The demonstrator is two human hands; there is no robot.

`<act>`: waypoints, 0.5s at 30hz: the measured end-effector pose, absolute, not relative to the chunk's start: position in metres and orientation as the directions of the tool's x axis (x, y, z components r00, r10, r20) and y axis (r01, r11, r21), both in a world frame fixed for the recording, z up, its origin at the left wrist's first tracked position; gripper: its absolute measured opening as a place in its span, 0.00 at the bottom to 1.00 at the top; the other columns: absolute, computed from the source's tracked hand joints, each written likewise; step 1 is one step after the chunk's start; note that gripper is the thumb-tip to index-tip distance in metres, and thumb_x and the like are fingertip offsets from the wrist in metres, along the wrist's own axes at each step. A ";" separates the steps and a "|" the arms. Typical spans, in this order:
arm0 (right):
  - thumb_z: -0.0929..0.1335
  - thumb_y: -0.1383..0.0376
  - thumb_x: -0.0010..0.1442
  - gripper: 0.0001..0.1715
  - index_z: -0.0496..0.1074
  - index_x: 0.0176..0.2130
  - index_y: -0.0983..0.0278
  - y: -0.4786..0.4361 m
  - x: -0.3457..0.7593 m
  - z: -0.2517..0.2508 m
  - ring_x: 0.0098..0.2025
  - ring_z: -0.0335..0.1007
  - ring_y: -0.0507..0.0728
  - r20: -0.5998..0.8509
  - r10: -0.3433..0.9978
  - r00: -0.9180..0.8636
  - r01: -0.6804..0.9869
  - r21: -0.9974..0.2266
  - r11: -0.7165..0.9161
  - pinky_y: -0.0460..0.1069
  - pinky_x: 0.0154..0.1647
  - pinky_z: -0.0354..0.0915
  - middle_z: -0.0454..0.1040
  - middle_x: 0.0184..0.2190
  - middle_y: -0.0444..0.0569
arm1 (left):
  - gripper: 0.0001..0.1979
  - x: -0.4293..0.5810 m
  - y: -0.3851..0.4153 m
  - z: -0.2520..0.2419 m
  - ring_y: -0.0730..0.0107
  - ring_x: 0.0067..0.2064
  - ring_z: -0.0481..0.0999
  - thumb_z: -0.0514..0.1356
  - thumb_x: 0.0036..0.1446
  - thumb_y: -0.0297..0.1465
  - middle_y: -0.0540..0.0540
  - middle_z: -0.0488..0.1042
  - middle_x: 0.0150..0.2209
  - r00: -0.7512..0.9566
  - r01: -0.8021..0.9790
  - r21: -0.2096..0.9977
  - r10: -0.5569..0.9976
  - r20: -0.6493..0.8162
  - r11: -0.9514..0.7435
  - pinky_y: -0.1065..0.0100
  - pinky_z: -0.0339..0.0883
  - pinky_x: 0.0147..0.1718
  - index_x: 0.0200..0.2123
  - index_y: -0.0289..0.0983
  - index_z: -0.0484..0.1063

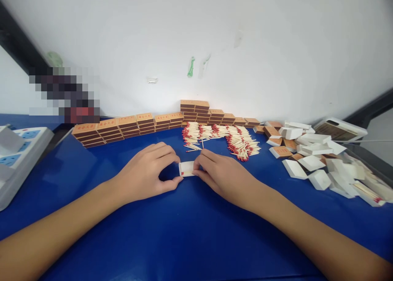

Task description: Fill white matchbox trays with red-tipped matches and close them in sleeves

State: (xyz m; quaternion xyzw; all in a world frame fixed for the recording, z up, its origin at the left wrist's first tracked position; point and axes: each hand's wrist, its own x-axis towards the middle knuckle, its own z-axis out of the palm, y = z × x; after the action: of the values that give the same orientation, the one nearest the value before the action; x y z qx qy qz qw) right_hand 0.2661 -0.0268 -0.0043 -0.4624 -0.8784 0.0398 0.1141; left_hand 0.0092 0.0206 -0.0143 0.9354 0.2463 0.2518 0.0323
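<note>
A small white matchbox tray (188, 166) lies in front of me on the blue table. My left hand (153, 168) grips its left end between thumb and forefinger. Red match heads (182, 173) show at the tray's left end, their sticks running right toward my other hand. My right hand (216, 170) is closed in a pinch at the tray's right part, its fingertips reaching inside on the matches; how many it holds is hidden. Just beyond lies a heap of loose red-tipped matches (219, 131), with one match (202, 143) standing out close to my right knuckles.
Stacked brown matchboxes (127, 127) line the white wall (138, 39). At right are scattered white trays (319, 179), brown sleeves (280, 152), one tray with matches (368, 192), and a phone-like object (340, 128). A power strip (23, 150) sits at left on the blue table (184, 232).
</note>
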 end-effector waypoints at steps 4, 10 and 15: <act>0.69 0.66 0.75 0.05 0.76 0.43 0.62 -0.017 0.277 -0.007 0.36 0.74 0.55 0.252 0.822 -0.511 0.744 -0.349 0.569 0.50 0.36 0.64 0.78 0.40 0.49 | 0.09 0.010 0.019 -0.015 0.57 0.47 0.80 0.67 0.68 0.36 0.43 0.81 0.44 0.754 0.443 0.186 0.476 0.452 -0.877 0.56 0.75 0.47 0.46 0.37 0.79; 0.71 0.64 0.70 0.09 0.76 0.35 0.62 0.022 0.302 -0.019 0.32 0.68 0.57 0.391 0.913 -0.115 0.846 -0.444 0.296 0.52 0.35 0.60 0.75 0.29 0.46 | 0.11 0.010 0.019 -0.015 0.57 0.46 0.80 0.67 0.69 0.36 0.42 0.81 0.44 0.756 0.429 0.186 0.464 0.461 -0.884 0.56 0.75 0.46 0.47 0.35 0.80; 0.74 0.56 0.66 0.15 0.76 0.31 0.61 0.037 0.291 -0.026 0.34 0.70 0.59 0.329 0.944 0.012 0.879 -0.454 0.146 0.53 0.35 0.59 0.77 0.31 0.48 | 0.11 0.011 0.020 -0.018 0.56 0.46 0.80 0.67 0.69 0.37 0.42 0.81 0.44 0.760 0.432 0.179 0.464 0.456 -0.884 0.55 0.75 0.47 0.46 0.35 0.80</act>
State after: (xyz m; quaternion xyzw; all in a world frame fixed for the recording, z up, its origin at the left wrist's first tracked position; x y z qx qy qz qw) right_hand 0.2914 0.0371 -0.0260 -0.6508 -0.7004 0.0570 0.2874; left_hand 0.0111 0.0200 -0.0176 0.9375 0.2388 0.2513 0.0316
